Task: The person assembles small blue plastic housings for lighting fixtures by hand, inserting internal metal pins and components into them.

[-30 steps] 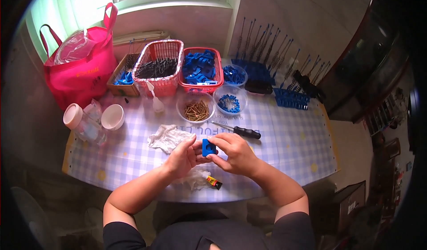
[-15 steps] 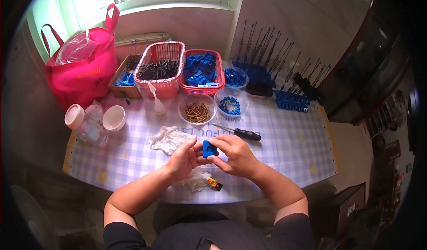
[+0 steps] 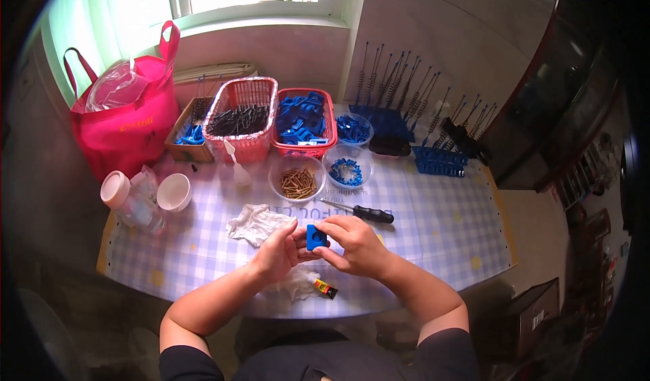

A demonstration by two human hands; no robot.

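Note:
A small blue plastic block (image 3: 314,237) with a round recess is held up over the near middle of the table. My right hand (image 3: 357,244) pinches its right side between thumb and fingers. Palm up, my left hand (image 3: 276,252) has its fingers stretched behind the block and its thumb standing apart. Whether those fingers touch it I cannot tell. A crumpled white cloth (image 3: 254,222) lies just beyond my left hand. Below my hands are a second white cloth (image 3: 296,287) and a small yellow and black tube (image 3: 325,288). A black-handled screwdriver (image 3: 374,214) rests beyond my right hand.
Bowls of brass-coloured screws (image 3: 298,183) and small blue parts (image 3: 347,172) stand ahead. Behind them are a basket of black pieces (image 3: 238,119) and a red basket of blue parts (image 3: 302,119). Blue racks with springy rods (image 3: 383,120) stand back right; a clear jar (image 3: 139,208) is left.
The view has tilted, so the table's far items sit lower in the picture. My hands stay close together around the blue block, with only a slight shift.

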